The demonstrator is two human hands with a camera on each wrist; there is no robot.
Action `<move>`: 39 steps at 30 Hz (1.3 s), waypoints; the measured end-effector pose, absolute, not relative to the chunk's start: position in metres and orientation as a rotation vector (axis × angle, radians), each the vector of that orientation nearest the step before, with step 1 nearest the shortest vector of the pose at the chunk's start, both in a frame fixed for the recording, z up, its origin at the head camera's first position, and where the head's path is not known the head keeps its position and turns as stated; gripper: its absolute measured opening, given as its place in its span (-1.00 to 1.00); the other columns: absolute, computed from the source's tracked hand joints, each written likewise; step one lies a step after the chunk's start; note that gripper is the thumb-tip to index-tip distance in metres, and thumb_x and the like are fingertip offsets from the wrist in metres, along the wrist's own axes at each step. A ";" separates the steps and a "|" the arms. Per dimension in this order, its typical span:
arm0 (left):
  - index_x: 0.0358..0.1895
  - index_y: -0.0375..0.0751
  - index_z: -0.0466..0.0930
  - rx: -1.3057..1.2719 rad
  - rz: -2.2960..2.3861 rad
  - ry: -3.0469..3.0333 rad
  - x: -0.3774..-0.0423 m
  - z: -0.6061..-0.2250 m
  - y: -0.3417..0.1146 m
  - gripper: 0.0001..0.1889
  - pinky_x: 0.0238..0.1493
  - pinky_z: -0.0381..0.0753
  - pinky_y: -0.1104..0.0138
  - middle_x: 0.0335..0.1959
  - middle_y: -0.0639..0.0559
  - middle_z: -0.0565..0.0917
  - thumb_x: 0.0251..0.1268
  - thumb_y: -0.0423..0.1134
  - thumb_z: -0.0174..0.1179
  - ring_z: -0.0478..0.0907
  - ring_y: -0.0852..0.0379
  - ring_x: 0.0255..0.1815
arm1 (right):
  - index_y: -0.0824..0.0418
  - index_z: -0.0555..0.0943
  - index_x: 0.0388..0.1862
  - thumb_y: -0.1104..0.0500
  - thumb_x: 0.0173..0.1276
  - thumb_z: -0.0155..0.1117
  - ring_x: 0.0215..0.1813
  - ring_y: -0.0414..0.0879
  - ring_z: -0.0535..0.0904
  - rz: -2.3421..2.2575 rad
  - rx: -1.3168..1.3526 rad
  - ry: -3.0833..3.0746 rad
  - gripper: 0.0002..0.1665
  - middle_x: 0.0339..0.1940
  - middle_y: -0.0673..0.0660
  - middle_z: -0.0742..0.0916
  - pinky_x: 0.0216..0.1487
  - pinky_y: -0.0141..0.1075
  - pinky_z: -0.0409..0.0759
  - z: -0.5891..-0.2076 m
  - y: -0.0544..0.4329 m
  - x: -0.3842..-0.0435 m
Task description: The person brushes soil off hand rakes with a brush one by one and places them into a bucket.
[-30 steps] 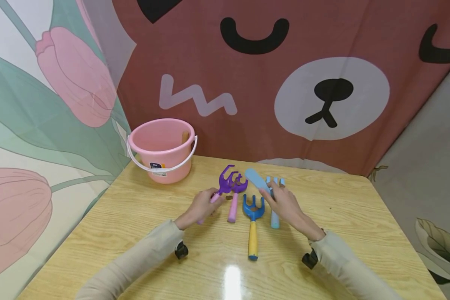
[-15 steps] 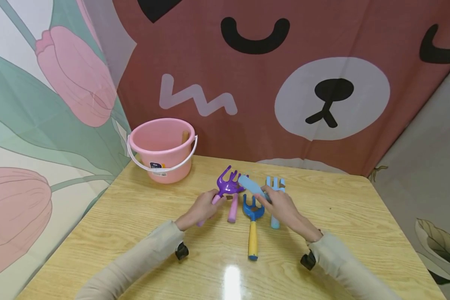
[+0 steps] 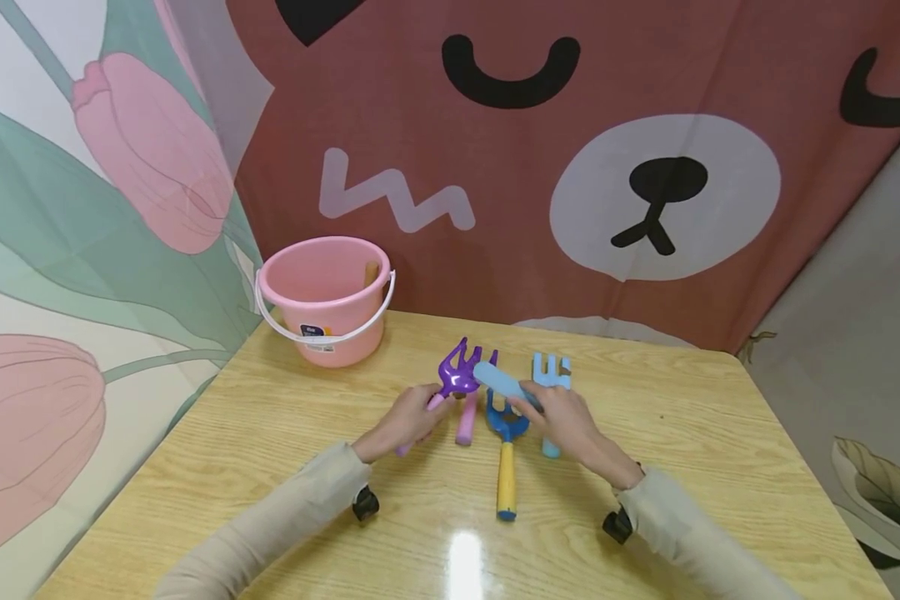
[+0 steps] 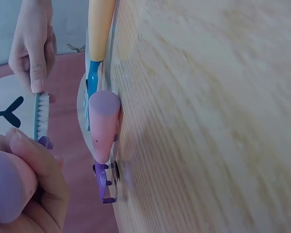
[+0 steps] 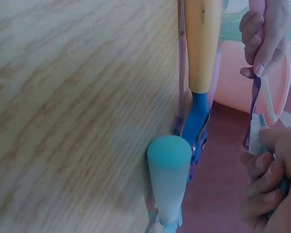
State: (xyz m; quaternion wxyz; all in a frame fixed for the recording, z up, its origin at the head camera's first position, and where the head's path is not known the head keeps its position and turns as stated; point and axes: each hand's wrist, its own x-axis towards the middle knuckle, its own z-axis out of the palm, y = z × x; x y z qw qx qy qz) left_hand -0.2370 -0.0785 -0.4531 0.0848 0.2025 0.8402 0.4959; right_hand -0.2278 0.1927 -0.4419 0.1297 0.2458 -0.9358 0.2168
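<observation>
The left grip (image 3: pixel 403 422) is clasping a purple fork (image 3: pixel 457 382) by its handle; to its right, the right grip (image 3: pixel 566 421) is clutching a light-blue brush (image 3: pixel 498 380) against the fork's head, between both.

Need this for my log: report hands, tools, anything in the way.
Left hand grips purple fork. Right hand holds light-blue brush, bristles at the fork's head. Nothing visible between them; blue-and-yellow fork lies nearby on table.

The table (image 3: pixel 307 417) looks like glossy, pale-grained wood, the pink bucket (image 3: pixel 352 354) and purple fork (image 3: pixel 459 382) like smooth, shiny plastic. The brush (image 3: pixel 498 380) has a smooth back and fibrous bristles (image 4: pixel 43 116); sleeves (image 3: pixel 277 508) and creased backdrop (image 3: pixel 495 267) are matt cloth.
</observation>
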 end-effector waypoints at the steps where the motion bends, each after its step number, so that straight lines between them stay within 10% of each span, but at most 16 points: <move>1: -0.09 -0.45 0.55 0.597 1.479 2.507 -0.237 -0.453 -0.079 -0.75 -0.82 0.40 0.37 -0.54 -0.38 0.57 0.52 -0.25 0.07 0.36 0.20 -0.81 | 0.36 0.63 0.11 0.02 0.50 0.20 -0.76 -0.32 0.16 0.609 0.704 -2.708 -0.55 -0.80 -0.17 0.38 -0.74 -0.41 0.22 -0.441 0.194 -0.228; 28: -0.20 -0.36 0.52 0.552 1.508 2.527 -0.239 -0.455 -0.084 -0.78 -0.85 0.37 0.36 -0.67 -0.06 0.48 0.51 -0.23 0.09 0.34 0.19 -0.84 | 0.30 0.66 -0.06 0.03 0.42 0.31 -0.81 -0.26 0.06 0.393 0.632 -2.557 -0.66 -0.85 -0.11 0.28 -0.78 -0.40 0.01 -0.432 0.199 -0.234; 39: -0.14 -0.33 0.53 0.593 1.498 2.552 -0.239 -0.452 -0.079 -0.84 -0.87 0.35 0.37 -0.67 -0.06 0.48 0.50 -0.26 0.08 0.33 0.22 -0.85 | 0.32 0.63 0.12 0.00 0.46 0.25 -0.77 -0.29 0.20 0.500 0.694 -2.664 -0.54 -0.83 -0.16 0.35 -0.76 -0.38 0.24 -0.438 0.189 -0.235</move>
